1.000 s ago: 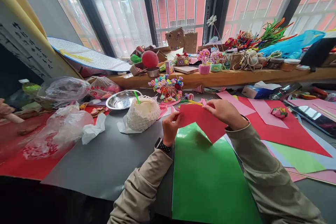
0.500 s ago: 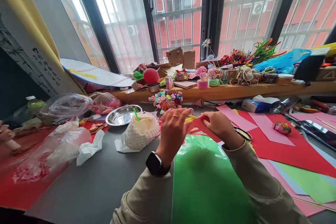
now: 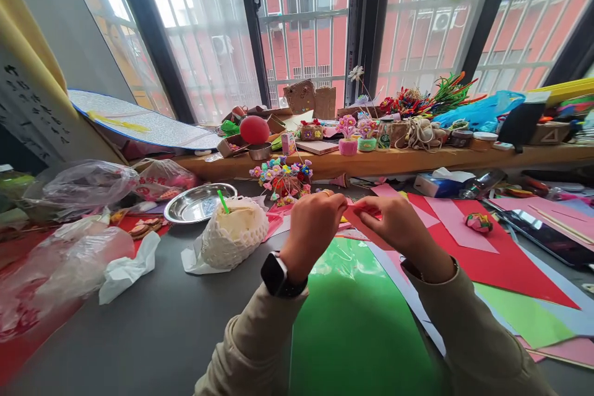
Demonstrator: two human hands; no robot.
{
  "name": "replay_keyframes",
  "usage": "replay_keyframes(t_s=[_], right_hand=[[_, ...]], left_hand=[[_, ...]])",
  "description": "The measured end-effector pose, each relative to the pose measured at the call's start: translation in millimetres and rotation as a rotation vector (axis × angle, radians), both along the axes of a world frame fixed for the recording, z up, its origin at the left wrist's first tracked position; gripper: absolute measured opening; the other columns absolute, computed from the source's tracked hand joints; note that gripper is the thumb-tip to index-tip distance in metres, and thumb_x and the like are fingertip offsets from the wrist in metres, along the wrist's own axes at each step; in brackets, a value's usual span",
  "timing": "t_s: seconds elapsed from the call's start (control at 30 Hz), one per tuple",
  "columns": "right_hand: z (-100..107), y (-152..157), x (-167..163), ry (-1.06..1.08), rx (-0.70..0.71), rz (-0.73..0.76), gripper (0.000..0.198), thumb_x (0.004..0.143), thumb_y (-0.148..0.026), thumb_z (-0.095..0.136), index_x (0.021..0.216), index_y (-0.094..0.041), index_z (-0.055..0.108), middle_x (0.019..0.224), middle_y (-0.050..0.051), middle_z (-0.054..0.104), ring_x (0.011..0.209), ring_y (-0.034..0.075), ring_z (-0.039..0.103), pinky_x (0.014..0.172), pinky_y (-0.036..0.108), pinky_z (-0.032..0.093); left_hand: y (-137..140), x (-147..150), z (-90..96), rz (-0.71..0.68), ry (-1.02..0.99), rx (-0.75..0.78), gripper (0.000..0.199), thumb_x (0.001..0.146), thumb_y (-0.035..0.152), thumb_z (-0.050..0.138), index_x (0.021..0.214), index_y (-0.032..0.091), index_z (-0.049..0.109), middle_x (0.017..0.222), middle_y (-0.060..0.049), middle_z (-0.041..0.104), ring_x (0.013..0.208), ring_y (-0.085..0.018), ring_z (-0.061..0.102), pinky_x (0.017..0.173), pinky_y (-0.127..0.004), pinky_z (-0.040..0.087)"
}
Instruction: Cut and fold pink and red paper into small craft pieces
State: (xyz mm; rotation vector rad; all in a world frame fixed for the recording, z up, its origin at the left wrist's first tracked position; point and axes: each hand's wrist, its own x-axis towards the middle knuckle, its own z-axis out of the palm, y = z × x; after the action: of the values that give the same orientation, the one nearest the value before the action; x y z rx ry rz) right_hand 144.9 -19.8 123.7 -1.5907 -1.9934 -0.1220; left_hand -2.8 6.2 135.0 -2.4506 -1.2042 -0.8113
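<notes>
2 hands (image 3: 316, 228) (image 3: 400, 230), 1 held red paper (image 3: 365, 226)

Pink flowers (image 3: 346, 126) stand on a wooden ledge (image 3: 371, 164) before barred windows (image 3: 304, 31); a metal dish (image 3: 195, 205) sits beside a coconut (image 3: 236, 236).

Paper (image 3: 366, 225) spans the left hand (image 3: 314, 228) and right hand (image 3: 396, 224) above a sheet (image 3: 359, 334) on the tabletop (image 3: 153, 328). To their left stands a coconut (image 3: 236, 232) before a dish (image 3: 198, 203); a phone (image 3: 542, 234) lies far right, a flowerpot (image 3: 348, 146) on the ledge (image 3: 394, 161) behind
</notes>
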Motion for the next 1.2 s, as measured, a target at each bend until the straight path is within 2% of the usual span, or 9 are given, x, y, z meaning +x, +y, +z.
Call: replay_keyframes(t_s=[0.3,0.53,0.9,1.2], right_hand=[[7.2,-11.4,-6.2,-0.077,0.003,-0.013,0.024,0.076,-0.028,0.038,0.082,-0.021,0.061,0.072,0.003,0.064,0.067,0.015,0.057,0.056,0.021,0.035],[6.8,-11.6,-6.2,-0.054,0.027,-0.016,0.023,0.077,-0.025,0.037,0.079,-0.019,0.059,0.073,0.003,0.063,0.068,0.015,0.055,0.056,0.021,0.033],[8.4,-14.4,-7.1,-0.1,0.034,-0.01,0.028,0.079,-0.027,0.032,0.072,-0.018,0.057,0.068,0.003,0.061,0.063,0.015,0.053,0.053,0.022,0.031],[8.4,-13.8,-6.3,-0.07,0.052,0.01,0.027,0.08,-0.027,0.033,0.08,-0.019,0.058,0.076,0.003,0.062,0.069,0.016,0.055,0.058,0.022,0.034]], left_hand=[[-12.4,-0.8,-0.1,0.018,0.041,0.046,0.022,0.077,0.032,0.04,0.072,0.023,0.059,0.061,-0.002,0.058,0.057,-0.014,0.05,0.052,-0.023,0.028],[-14.6,6.6,-5.7,0.031,0.026,0.064,0.022,0.078,0.031,0.038,0.078,0.022,0.058,0.059,-0.003,0.056,0.057,-0.015,0.051,0.054,-0.024,0.03],[-17.1,9.0,-4.4,0.053,0.01,0.056,0.022,0.078,0.03,0.038,0.071,0.019,0.056,0.059,-0.003,0.056,0.058,-0.014,0.052,0.054,-0.024,0.03],[-18.4,10.7,-3.8,0.065,0.001,0.109,0.025,0.078,0.029,0.037,0.063,0.019,0.054,0.054,-0.001,0.054,0.054,-0.014,0.051,0.051,-0.023,0.028]])
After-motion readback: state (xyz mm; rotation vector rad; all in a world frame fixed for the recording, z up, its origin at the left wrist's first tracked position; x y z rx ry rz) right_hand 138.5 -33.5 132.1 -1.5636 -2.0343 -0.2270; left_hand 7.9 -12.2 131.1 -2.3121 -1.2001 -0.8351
